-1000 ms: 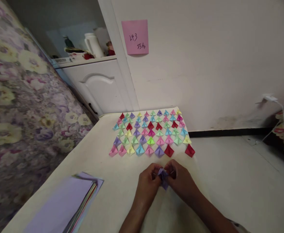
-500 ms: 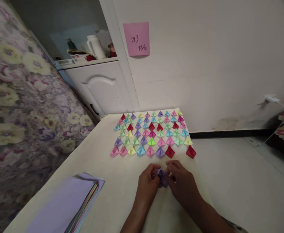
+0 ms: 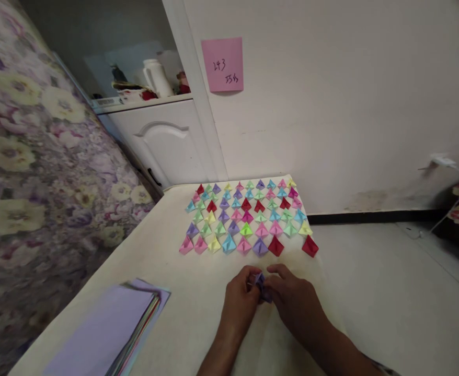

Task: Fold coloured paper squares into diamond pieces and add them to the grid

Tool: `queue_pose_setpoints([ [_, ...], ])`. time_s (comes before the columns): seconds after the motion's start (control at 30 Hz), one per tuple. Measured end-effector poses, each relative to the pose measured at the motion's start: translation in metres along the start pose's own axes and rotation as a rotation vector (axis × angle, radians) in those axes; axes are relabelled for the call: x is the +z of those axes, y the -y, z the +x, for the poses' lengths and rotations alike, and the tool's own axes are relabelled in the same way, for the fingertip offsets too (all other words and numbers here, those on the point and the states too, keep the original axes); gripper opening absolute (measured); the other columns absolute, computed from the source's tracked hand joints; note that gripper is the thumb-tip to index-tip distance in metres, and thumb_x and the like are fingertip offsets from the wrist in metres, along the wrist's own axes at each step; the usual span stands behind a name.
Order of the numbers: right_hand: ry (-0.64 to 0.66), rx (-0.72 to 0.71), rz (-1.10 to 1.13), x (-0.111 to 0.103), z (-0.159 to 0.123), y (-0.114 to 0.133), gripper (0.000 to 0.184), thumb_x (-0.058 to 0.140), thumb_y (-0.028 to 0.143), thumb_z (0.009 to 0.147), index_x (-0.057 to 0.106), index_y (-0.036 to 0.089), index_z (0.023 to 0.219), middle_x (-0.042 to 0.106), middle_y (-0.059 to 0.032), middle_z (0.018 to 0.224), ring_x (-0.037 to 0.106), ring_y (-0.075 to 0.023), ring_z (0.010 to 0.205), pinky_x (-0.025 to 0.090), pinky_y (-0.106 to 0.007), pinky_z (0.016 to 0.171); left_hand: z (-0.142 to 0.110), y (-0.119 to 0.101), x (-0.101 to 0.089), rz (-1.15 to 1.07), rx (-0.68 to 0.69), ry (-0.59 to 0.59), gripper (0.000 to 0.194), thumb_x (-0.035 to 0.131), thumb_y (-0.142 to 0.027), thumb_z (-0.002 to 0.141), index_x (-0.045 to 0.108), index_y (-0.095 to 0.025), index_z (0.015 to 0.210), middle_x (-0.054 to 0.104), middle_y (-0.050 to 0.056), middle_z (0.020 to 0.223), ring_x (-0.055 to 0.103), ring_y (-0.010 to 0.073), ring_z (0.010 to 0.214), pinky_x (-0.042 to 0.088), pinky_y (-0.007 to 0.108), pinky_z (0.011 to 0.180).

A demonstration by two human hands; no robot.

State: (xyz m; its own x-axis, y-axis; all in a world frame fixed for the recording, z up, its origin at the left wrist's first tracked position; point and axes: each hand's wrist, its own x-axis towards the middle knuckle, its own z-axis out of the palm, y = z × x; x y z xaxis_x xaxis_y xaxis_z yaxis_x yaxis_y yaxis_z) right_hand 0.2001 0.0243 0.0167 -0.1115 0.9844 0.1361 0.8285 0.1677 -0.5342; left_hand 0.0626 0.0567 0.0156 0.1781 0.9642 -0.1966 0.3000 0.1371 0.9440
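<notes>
Between my two hands is a small piece of folded purple paper (image 3: 260, 281), partly covered by my fingers. My left hand (image 3: 242, 292) pinches it from the left side. On the other side, the fingers of my right hand (image 3: 292, 292) are closed at the paper, with the index finger bent over it. Just beyond my hands, rows of small folded paper shapes (image 3: 260, 246) in many colours stand on the cream tabletop (image 3: 198, 303). A dark red one (image 3: 310, 246) sits at the right end of the nearest row, with a gap to its left.
A stack of coloured paper (image 3: 104, 329), purple on top, lies at the table's left front. Flowered curtain (image 3: 49, 209) hangs along the left. Behind are a white cabinet (image 3: 167, 141) with a white jug (image 3: 157, 78) and a wall with a pink note (image 3: 223, 65).
My right hand's fingers have shifted slightly and closed further over the purple paper. My left hand keeps its hold, and the rows of shapes are unchanged.
</notes>
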Motion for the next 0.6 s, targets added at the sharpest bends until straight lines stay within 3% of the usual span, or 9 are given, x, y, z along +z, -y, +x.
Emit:
queue_pose_setpoints([
  [0.2,0.006,-0.021,-0.059,0.0009,-0.0008,0.0013,0.023,0.042,0.016,0.085,0.062,0.027,0.083,0.057,0.0017,0.121,0.064,-0.0113,0.068,0.039,-0.021,0.058,0.0012,0.003,-0.0006,-0.001,0.007,0.009,0.031,0.043,-0.009,0.065,0.058,-0.016,0.091,0.059,0.0,0.068,0.057,0.0136,0.059,0.049,0.023,0.052],
  [0.43,0.0,-0.006,0.041,0.0033,0.0011,-0.0018,0.019,0.042,0.014,0.085,0.058,0.023,0.081,0.062,0.0009,0.091,0.061,-0.0115,0.071,0.035,-0.02,0.06,-0.0007,-0.0005,0.0004,0.038,0.007,0.004,0.032,0.041,-0.006,0.064,0.06,-0.015,0.089,0.059,0.0,0.069,0.055,0.0125,0.06,0.047,0.022,0.052],
  [0.6,0.011,0.038,0.03,0.0064,0.0018,-0.0013,0.016,0.042,0.014,0.083,0.056,0.02,0.079,0.061,-0.001,0.083,0.059,-0.0135,0.067,0.031,-0.023,0.058,-0.0013,-0.0028,0.0008,0.081,0.034,0.008,0.034,0.041,-0.004,0.062,0.06,-0.015,0.088,0.06,0.001,0.072,0.054,0.0121,0.061,0.045,0.021,0.054],
])
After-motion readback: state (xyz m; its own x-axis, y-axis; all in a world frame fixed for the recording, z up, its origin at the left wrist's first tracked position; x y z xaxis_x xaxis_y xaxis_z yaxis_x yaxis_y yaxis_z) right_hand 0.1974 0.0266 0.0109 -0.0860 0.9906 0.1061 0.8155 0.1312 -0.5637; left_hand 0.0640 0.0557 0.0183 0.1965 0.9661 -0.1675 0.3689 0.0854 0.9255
